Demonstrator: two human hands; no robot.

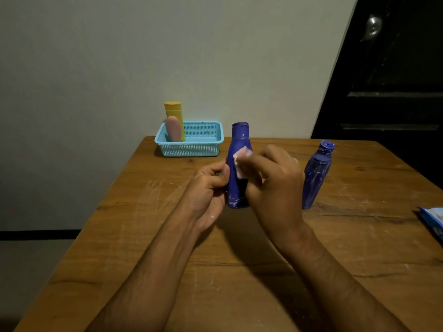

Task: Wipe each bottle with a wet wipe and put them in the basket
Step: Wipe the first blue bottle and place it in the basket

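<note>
Tall blue plastic bottle (238, 164) upright, long axis vertical, mid-table between hands; left hand (211, 185) grips its side, right hand (273, 178) presses white wet wipe (242, 161) on it (light-blue mesh basket (191, 147) behind-left, nearer left hand).

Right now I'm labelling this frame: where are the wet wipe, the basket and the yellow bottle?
wet wipe (241, 161), head view, crumpled middle.
basket (191, 149), head view, front wall.
yellow bottle (173, 112), head view, upper body below the cap.

We are seeing a wooden table (239, 271) looking scratched and streaked white, a holey plastic basket (191, 147), and a smooth plastic blue bottle (237, 188) looking smeared.
</note>
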